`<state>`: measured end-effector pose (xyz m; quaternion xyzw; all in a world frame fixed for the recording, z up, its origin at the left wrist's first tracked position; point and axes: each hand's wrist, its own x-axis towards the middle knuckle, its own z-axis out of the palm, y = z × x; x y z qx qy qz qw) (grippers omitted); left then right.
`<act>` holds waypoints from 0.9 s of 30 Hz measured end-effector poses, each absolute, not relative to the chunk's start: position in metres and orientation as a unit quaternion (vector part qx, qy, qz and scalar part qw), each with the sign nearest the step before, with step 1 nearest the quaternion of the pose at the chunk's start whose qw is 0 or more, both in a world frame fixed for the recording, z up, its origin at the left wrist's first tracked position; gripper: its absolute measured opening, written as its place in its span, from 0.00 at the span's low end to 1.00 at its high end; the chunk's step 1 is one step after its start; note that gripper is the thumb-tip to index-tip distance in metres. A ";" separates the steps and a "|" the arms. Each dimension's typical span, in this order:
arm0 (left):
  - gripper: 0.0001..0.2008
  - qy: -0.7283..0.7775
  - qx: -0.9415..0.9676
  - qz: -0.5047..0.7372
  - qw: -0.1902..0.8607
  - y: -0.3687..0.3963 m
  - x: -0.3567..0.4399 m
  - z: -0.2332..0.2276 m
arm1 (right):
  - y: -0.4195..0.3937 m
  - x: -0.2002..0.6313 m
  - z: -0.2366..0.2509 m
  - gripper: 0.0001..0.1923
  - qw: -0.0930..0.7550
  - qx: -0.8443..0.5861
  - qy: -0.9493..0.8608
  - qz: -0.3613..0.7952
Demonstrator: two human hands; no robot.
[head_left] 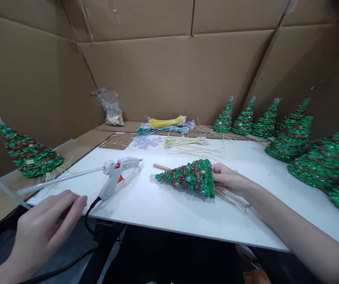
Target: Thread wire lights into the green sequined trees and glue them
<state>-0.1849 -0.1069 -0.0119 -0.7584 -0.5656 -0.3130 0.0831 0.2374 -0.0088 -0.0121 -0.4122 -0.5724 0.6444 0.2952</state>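
Note:
A small green tinsel Christmas tree [187,178] with red garland lies on its side over the white board. Its silvery star tip points left. My right hand [228,179] grips it at the base, where thin pale wires trail out; the fingertips are partly hidden behind the base. My left hand [46,232] is held in front of the board's left edge, fingers curled in and thumb alongside, with nothing visible in it. Close by, a white hot glue gun [113,179] with a red trigger and a long glue stick [62,179] stands on the board, nozzle pointing right.
More decorated trees stand at the right, such as this one [290,138], and another tree [30,152] at the left. Wire bundles [166,122], clear star pieces [146,142] and a plastic bag [110,106] lie at the back. A wooden stick [161,167] lies behind the held tree. Cardboard walls [157,75] enclose the board.

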 end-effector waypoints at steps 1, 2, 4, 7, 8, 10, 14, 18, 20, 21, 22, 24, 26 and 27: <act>0.08 -0.536 -0.781 -0.313 0.067 -0.110 -0.179 -0.013 | -0.009 0.236 -0.012 0.19 0.297 -0.412 -0.572 0.644; 0.06 -0.514 -0.794 -0.321 0.046 -0.112 -0.170 -0.013 | -0.010 0.235 -0.012 0.18 0.298 -0.413 -0.571 0.643; 0.05 -0.469 -0.809 -0.353 0.005 -0.107 -0.146 -0.008 | -0.011 0.233 -0.012 0.18 0.299 -0.416 -0.572 0.641; 0.09 -0.385 -0.841 -0.378 -0.031 -0.083 -0.101 0.007 | -0.014 0.233 -0.014 0.19 0.296 -0.416 -0.579 0.636; 0.11 -0.380 -0.839 -0.387 -0.047 -0.072 -0.085 0.012 | -0.014 0.233 -0.015 0.18 0.293 -0.412 -0.584 0.635; 0.14 -0.363 -0.838 -0.393 -0.105 -0.048 -0.054 0.019 | -0.015 0.235 -0.017 0.17 0.288 -0.406 -0.594 0.633; 0.19 -0.303 -0.853 -0.352 -0.239 -0.004 -0.007 0.018 | -0.017 0.238 -0.020 0.15 0.284 -0.403 -0.607 0.623; 0.21 -0.270 -0.841 -0.322 -0.340 0.016 0.011 0.006 | -0.017 0.238 -0.021 0.17 0.282 -0.405 -0.611 0.619; 0.21 -0.258 -0.834 -0.313 -0.374 0.019 0.012 0.002 | -0.017 0.237 -0.021 0.17 0.285 -0.407 -0.608 0.620; 0.21 -0.254 -0.831 -0.307 -0.388 0.019 0.011 0.001 | -0.017 0.237 -0.021 0.17 0.287 -0.408 -0.606 0.620; 0.21 -0.251 -0.830 -0.301 -0.398 0.019 0.011 0.001 | -0.016 0.237 -0.021 0.17 0.288 -0.409 -0.604 0.620; 0.22 -0.246 -0.831 -0.289 -0.406 0.017 0.010 0.002 | -0.016 0.238 -0.021 0.17 0.292 -0.409 -0.600 0.623; 0.22 -0.242 -0.837 -0.276 -0.406 0.016 0.009 0.003 | -0.016 0.238 -0.021 0.17 0.292 -0.408 -0.596 0.628; 0.22 -0.240 -0.840 -0.269 -0.405 0.015 0.010 0.003 | -0.016 0.238 -0.020 0.18 0.290 -0.408 -0.593 0.631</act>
